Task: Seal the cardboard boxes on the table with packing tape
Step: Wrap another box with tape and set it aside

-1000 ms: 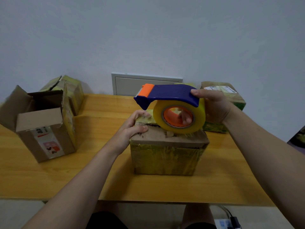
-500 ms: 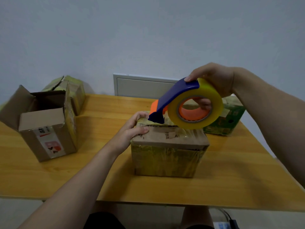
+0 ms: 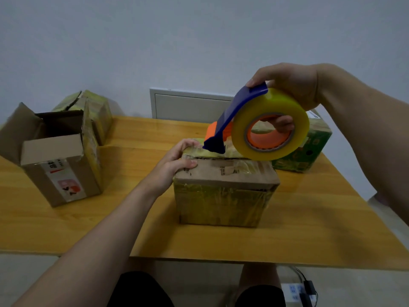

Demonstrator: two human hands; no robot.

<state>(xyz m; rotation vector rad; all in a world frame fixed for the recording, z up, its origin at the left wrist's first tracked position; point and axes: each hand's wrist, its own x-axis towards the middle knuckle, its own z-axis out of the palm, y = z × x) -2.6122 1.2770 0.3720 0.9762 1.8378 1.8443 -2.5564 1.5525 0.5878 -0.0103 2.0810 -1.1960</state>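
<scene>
At the far left of the wooden table (image 3: 309, 229) stands an open box (image 3: 59, 156) with its flaps up and a white label on the front side. Just behind it is a closed box (image 3: 97, 111) covered with yellowish tape.

The left hand (image 3: 174, 162) comes from below and holds the middle box (image 3: 223, 191), which stands near the front edge of the table, in the centre. Its fingers are curled together over the far left top edge of this box, and the thumb lies on the top flap. The box sides are wrapped in wrinkled yellowish tape, and the top flaps are folded down.

Behind the table, a pale panel (image 3: 190, 105) is set in the wall.

Above the box, the tape dispenser (image 3: 234, 116) is tilted down to the left, and its blue nose touches the far top edge of the box. It carries a thick yellow tape roll (image 3: 276, 103) on an orange core. The right hand (image 3: 287, 89) grips it from above: fingertips are clamped inside the core, and the palm rests over the roll.

Behind the roll, at the right edge of the table, lies a green box (image 3: 309, 151). On the floor below is a white power strip (image 3: 294, 291).
</scene>
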